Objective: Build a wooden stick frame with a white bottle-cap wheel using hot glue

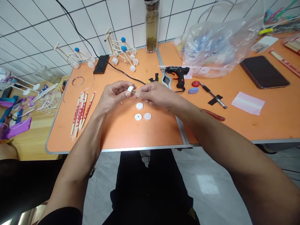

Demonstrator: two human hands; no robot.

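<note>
Over the orange table [117, 134], my left hand [117, 93] pinches a small white bottle cap [130, 89] on its edge between thumb and fingertips. My right hand [152, 93] is closed close beside it, its fingertips pressed on a thin dark rod-like piece [133, 92] that reaches to the cap. The rod's kind is too small to tell, and most of it is hidden by the fingers. Below the hands lie three white round caps: an upper cap [139, 106], a right cap [147, 116] and a left cap with a ringed face and a dark centre spot [138, 117].
Wrapped chopsticks [81, 112] lie left. Stick models with white wheels [122, 50] and a phone [101, 64] are at the back. A glue gun [179, 75], pliers [166, 79], pen [213, 95], plastic bag [211, 47] and larger phone [264, 72] sit right. A tea bottle [152, 28] stands behind.
</note>
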